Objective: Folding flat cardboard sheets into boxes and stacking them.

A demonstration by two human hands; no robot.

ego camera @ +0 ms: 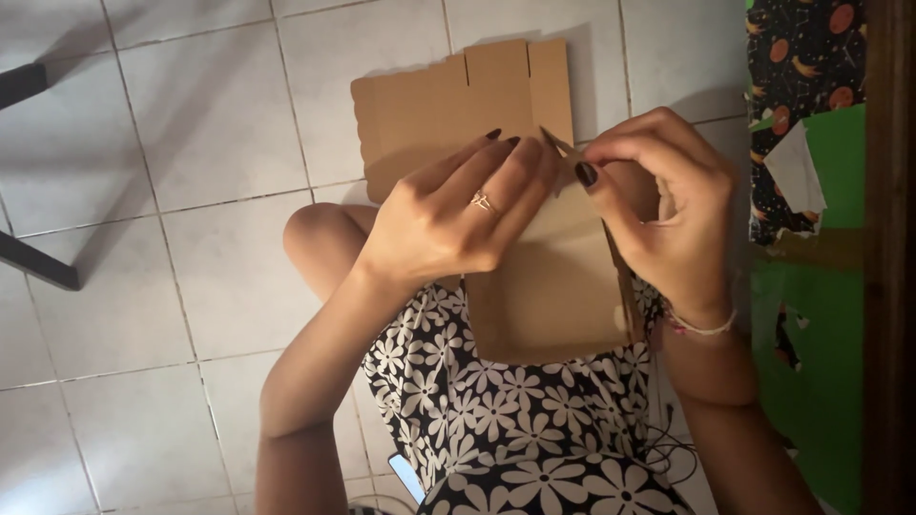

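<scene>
A flat brown cardboard box blank (534, 277) rests on my lap, its far flaps reaching out over the floor. My left hand (448, 215), with a ring on one finger, lies flat on the cardboard and presses it near a raised corner. My right hand (668, 205) pinches a small cardboard flap (558, 143) at that corner between thumb and fingers. The two hands almost touch at the flap. I wear a black dress with white flowers (515, 420), and my bare knee (320, 238) shows left of the cardboard.
White floor tiles (191, 143) fill the left and top. Dark furniture legs (29, 172) cross the left edge. At the right lie a green sheet (821, 381), a dark patterned fabric (801, 57) and a white paper scrap (797, 172). A cable (668, 443) runs by my right forearm.
</scene>
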